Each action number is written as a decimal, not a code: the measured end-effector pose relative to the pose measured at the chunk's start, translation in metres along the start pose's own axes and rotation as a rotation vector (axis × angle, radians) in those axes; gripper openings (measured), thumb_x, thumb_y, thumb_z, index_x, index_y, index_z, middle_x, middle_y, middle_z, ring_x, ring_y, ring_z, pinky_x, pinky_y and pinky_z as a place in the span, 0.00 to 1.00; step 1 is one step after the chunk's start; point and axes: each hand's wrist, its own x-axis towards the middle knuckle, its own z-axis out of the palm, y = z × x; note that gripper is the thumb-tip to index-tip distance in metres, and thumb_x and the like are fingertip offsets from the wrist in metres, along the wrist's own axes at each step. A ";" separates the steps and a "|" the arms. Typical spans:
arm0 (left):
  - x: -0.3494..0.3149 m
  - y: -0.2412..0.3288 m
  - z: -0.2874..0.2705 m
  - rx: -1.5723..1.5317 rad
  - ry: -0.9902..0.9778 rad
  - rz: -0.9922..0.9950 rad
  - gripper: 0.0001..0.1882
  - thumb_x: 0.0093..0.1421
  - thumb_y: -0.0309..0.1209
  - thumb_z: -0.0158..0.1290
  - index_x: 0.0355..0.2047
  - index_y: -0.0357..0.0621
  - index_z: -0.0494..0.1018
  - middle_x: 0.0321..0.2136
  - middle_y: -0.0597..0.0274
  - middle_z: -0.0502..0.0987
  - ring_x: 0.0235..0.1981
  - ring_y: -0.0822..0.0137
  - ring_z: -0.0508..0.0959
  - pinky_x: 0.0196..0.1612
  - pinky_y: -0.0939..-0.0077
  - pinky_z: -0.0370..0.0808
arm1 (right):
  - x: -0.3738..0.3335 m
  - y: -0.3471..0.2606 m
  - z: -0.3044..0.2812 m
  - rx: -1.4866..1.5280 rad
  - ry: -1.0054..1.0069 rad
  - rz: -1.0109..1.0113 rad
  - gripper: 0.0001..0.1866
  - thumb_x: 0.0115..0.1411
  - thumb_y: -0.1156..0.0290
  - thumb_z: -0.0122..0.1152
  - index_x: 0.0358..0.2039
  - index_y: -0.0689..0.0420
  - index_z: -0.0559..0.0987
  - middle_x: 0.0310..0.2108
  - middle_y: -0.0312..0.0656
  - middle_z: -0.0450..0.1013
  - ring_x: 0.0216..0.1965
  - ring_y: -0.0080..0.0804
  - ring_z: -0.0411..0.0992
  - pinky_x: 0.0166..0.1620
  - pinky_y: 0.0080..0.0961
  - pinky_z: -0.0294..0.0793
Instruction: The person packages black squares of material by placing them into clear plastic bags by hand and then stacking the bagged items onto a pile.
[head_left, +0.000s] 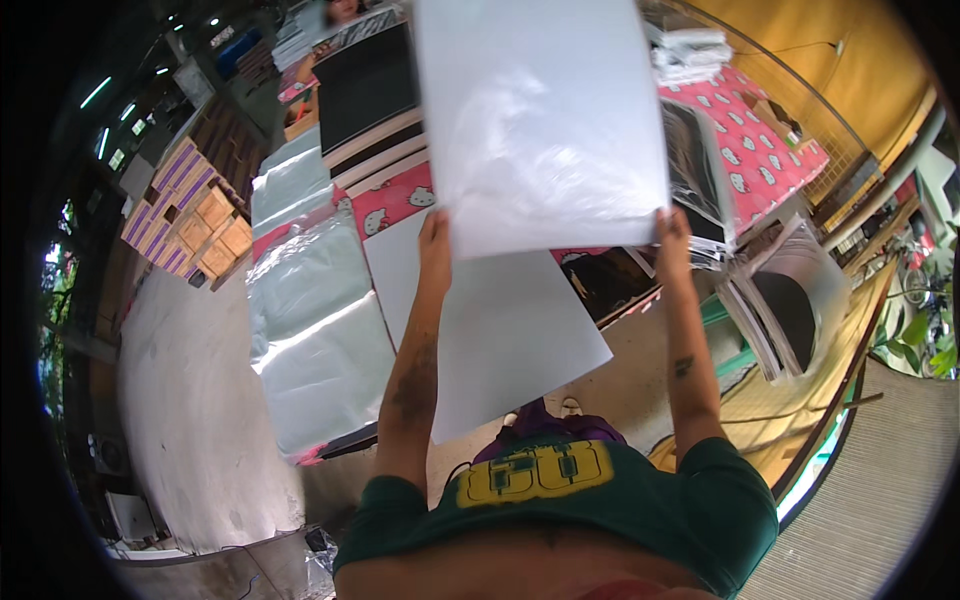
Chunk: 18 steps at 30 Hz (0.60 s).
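Note:
A large clear plastic sheet or bag, whitish and glossy, is stretched between my two hands above the table. My left hand is closed on its near left corner. Its near right corner is pinched in my right hand. Whether something lies inside the plastic I cannot tell. Below it, a big pale grey-white sheet rests on the table, its near corner jutting past the edge toward me. My left forearm passes over that sheet.
Plastic-wrapped pale stacks lie left. Dark boards are piled behind, on a pink patterned cover. At right are a wrapped black-faced stack and another pink-covered surface. Cardboard boxes stand far left; a person is partly visible at the back.

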 end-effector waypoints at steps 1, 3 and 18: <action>0.015 0.011 0.034 -0.018 -0.160 0.010 0.16 0.64 0.37 0.44 0.43 0.38 0.68 0.34 0.65 0.72 0.35 0.75 0.67 0.42 0.83 0.64 | 0.028 -0.006 -0.037 -0.061 0.061 -0.059 0.07 0.61 0.62 0.52 0.35 0.50 0.71 0.29 0.33 0.67 0.31 0.22 0.68 0.25 0.25 0.74; 0.040 0.012 0.079 0.001 -0.296 -0.158 0.16 0.62 0.39 0.46 0.43 0.39 0.69 0.33 0.63 0.73 0.32 0.76 0.71 0.34 0.79 0.69 | 0.058 -0.031 -0.074 0.023 0.118 0.022 0.05 0.60 0.63 0.53 0.34 0.47 0.73 0.29 0.30 0.67 0.31 0.22 0.67 0.28 0.28 0.72; 0.016 -0.040 0.109 -0.064 0.173 -0.175 0.12 0.56 0.27 0.49 0.41 0.36 0.72 0.28 0.57 0.75 0.27 0.68 0.77 0.30 0.79 0.76 | 0.117 0.029 -0.178 0.012 0.310 0.152 0.12 0.60 0.66 0.49 0.41 0.57 0.71 0.36 0.40 0.66 0.39 0.34 0.65 0.34 0.36 0.73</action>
